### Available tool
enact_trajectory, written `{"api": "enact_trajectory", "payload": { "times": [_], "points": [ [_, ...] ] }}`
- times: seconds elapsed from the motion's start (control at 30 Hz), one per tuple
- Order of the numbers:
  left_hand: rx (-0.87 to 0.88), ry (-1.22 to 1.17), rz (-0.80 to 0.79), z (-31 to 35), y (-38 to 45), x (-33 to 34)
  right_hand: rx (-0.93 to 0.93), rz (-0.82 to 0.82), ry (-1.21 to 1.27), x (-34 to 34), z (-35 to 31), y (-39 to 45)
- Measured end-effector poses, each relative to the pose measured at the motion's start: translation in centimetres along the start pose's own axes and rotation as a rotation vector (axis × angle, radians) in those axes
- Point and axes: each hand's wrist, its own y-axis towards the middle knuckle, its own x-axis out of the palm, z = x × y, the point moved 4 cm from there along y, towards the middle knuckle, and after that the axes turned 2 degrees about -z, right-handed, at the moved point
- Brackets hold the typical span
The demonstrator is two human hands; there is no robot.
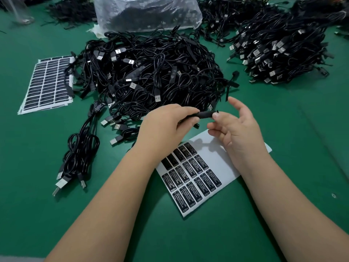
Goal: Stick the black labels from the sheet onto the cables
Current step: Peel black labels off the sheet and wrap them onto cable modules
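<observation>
My left grip (170,123) is closed around the black controller piece of one cable (204,114), held above the label sheet (217,159); my right grip (236,125) is loose, fingers half spread, with only the thumb tip resting against the controller's free end. Whether a label is already on that piece I cannot tell; it is black on black and partly hidden by my fingers.

What could go wrong: if I press a label with the controller pinched only at one end, it may twist and the label would sit crooked or crease; my left forearm lies over the sheet's near corner, so a careless lift could drag the sheet or curl a label edge; the cable's tail seems to run back toward the big tangled heap (151,72), so a sharp pull might snag and jerk the piece from my hold.

The sheet lies just under my hands on a green tabletop (283,214), roughly half its labels gone; a few labelled cables (81,154) lie to my left, a full sheet (47,84) beyond them, another heap (279,52) far right, a plastic bag (147,12) behind.
</observation>
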Motion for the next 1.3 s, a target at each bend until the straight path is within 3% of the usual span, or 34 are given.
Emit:
{"api": "enact_trajectory", "payload": {
  "times": [0.23, 0.47, 0.67, 0.83, 1.0, 1.1, 1.3],
  "points": [
    [-0.097, -0.046, -0.146, -0.6, 0.1, 0.5, -0.056, -0.070, -0.099, 0.3, -0.4, -0.4],
    [-0.213, -0.423, -0.275, -1.5, 0.1, 1.1, -0.048, -0.041, -0.105, 0.1, -0.3, -0.3],
    [-0.305, -0.534, -0.408, -2.4, 0.2, 1.7, -0.117, 0.046, -0.191, -0.1, -0.7, -0.4],
    [-0.315, -0.466, -0.417, -2.6, 0.3, 1.8, -0.034, 0.031, -0.270, -0.1, -0.1, -0.1],
    [-0.262, -0.264, -0.386, -2.4, 0.5, 1.9, 0.080, -0.088, -0.403, 0.2, 0.5, -0.2],
    [-0.248, -0.294, -0.367, -2.6, 0.5, 1.7, 0.096, -0.135, -0.494, 0.3, 0.6, -0.2],
    [-0.225, -0.354, -0.317, -2.8, 0.4, 1.7, 0.171, -0.120, -0.401, 0.2, 0.6, 0.0]
  ]
}}
